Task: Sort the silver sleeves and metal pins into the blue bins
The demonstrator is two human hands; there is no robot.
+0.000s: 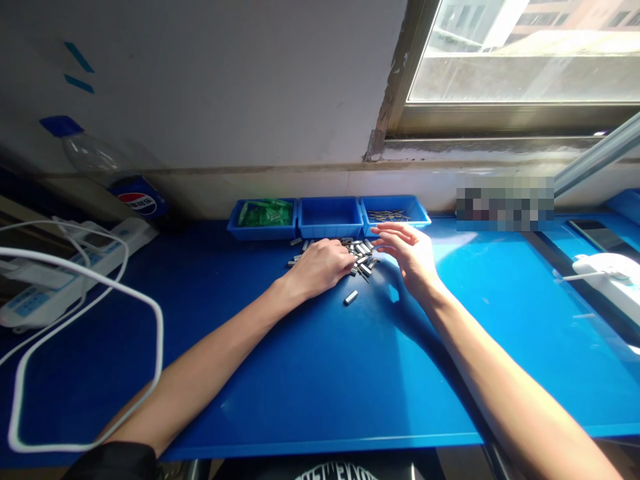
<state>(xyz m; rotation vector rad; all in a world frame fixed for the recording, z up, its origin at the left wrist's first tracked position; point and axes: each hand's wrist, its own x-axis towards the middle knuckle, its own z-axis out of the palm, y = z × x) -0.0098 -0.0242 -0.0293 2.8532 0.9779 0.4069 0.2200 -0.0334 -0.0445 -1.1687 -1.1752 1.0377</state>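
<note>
A pile of small silvery metal cylinders (367, 269), mixed with some thin pieces, lies on the blue table below the bins. My left hand (323, 265) rests at the pile's left side, its fingers curled down into the parts; whatever they pinch is hidden. At the right edge of the pile hovers my right hand (407, 252), fingers apart, with nothing visible in it. One loose cylinder (351, 298) lies nearer to me. Just beyond my right fingertips is a blue bin (423, 217) holding thin metal pins (387, 215).
Beside it stand a middle blue bin (330, 230) and a left bin (263, 233) with green pieces (267, 213). Leftward are a cola bottle (140, 197), a power strip (117, 243) and a looping white cable (160, 333). A phone (603, 237) and white device (613, 277) lie at right.
</note>
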